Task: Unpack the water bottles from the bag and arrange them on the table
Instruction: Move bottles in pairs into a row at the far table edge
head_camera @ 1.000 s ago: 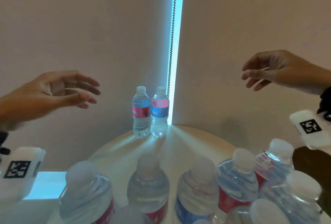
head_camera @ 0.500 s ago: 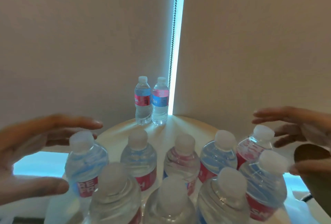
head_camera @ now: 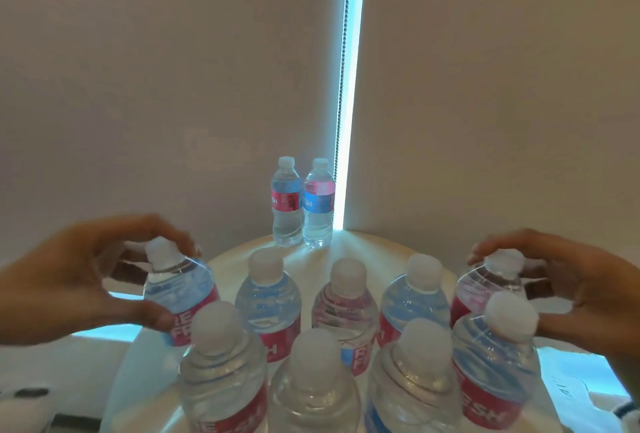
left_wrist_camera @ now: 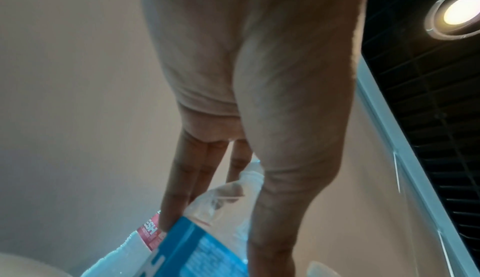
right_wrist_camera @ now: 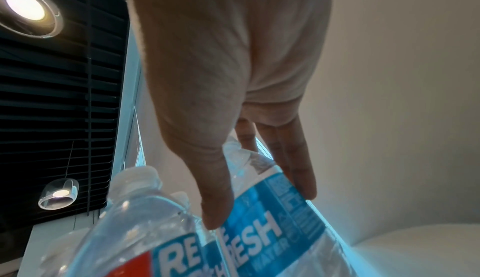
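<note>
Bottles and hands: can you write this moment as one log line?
left hand: grips leftmost bottle | right hand: grips rightmost bottle | two bottles: upright, far edge

Count on table (head_camera: 374, 245): 11 bottles. 2 at 12 o'clock (head_camera: 286, 202), touching. 5 in mid row (head_camera: 268, 297). 4 in near row, 6 o'clock (head_camera: 315, 387). Hands: 2.

We see our left hand (left_wrist_camera: 249, 88) reaching down, fingers (left_wrist_camera: 179, 181) and thumb (left_wrist_camera: 280, 209) closed around a bottle (left_wrist_camera: 197, 246) at six o'clock, its cap (left_wrist_camera: 250, 173) between them. A ceiling lamp (left_wrist_camera: 457, 10) glows at two o'clock.
</note>
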A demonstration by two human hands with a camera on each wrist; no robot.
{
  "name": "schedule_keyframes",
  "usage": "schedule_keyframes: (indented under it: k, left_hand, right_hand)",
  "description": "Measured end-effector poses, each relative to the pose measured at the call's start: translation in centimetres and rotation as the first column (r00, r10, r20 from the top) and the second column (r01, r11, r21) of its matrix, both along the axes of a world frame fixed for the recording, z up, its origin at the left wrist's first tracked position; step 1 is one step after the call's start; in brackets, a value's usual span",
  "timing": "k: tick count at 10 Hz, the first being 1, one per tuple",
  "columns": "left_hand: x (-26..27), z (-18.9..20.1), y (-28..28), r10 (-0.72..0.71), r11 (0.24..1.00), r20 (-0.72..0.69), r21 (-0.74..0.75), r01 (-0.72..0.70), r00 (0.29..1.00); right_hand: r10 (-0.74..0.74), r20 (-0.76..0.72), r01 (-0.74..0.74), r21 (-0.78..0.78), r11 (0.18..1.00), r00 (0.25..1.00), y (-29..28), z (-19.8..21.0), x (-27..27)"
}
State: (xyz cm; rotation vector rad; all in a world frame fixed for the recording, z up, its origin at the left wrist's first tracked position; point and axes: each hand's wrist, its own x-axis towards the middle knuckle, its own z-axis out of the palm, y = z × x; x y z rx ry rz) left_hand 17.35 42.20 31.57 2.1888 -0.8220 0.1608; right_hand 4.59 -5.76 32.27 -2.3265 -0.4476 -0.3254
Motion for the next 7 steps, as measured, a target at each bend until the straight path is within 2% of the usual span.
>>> schedule_keyframes:
  k: [1,2,5,7]
  left_hand:
    - [1.1,1.6,-1.4,-0.091,0.994,-0.074,-0.07,0.086,0.993]
    - [2.6,4.0,-3.7,-0.163,0.985,-0.024,-0.07,0.16,0.986]
    - [8.5,8.1,-11.2,-0.206,0.977,0.139,0.082,0.197,0.969]
    - [12.0,7.7,-16.9,-0.224,0.96,0.175,0.209,0.187,0.959]
  right_hand:
    - [0.031,0.044,-0.032,0.038,0.999,0.999,0.2,1.1,1.1]
    - [0.022,0.042,-0.024,0.049,0.999,0.999,-0.4,2.6,3.0]
    - [-0.046,0.093,0.047,-0.01,0.999,0.995,-0.1,4.7,10.7]
    - [-0.079,0.11,0.085,-0.059,0.995,0.991,0.9,4.1,15.8]
